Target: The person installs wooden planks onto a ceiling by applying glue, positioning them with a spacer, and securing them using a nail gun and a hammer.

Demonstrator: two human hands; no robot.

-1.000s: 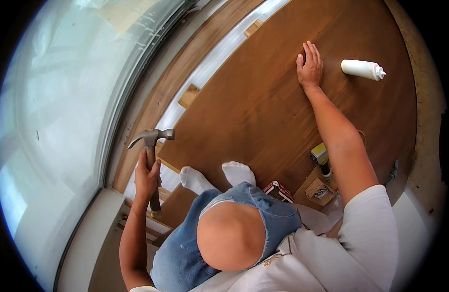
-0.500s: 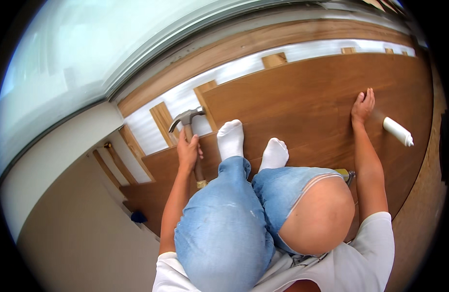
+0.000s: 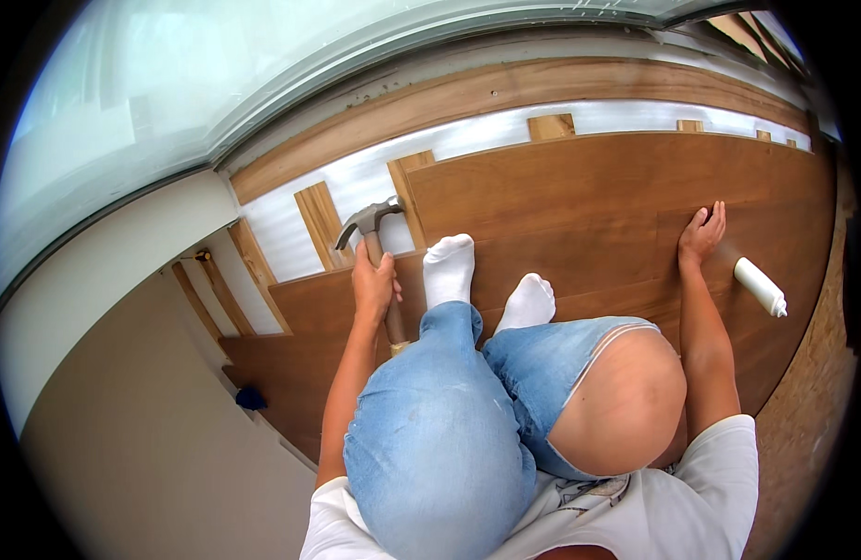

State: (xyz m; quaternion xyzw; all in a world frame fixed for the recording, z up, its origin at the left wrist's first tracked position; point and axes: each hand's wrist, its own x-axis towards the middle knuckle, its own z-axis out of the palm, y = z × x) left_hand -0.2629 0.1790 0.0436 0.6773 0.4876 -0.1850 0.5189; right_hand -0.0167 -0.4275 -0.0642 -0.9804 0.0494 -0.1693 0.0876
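Note:
My left hand [image 3: 374, 283] is wrapped round the wooden handle of a claw hammer [image 3: 368, 219]. The hammer's metal head is over the white underlay, close to a light wood strip [image 3: 410, 191] at the stepped end of the brown floorboards [image 3: 580, 196]. Part of the handle runs down beside my left shin. On the right, my right hand [image 3: 701, 235] rests on the boards with its fingers stretched out, holding nothing. A white bottle with a nozzle [image 3: 759, 285] lies on the boards just right of that hand.
Several wood strips [image 3: 320, 219] lie on the white underlay [image 3: 356, 182] along the wall side. A large glass pane [image 3: 151, 121] rises at the far left. My socked feet [image 3: 449, 269] stand on the boards. A dark blue object [image 3: 250, 399] sits by the left wall.
The view has tilted slightly, and the boards sit lower at the right. Both hands keep their places, the left still gripping the hammer. A yellow item by my right knee is now hidden.

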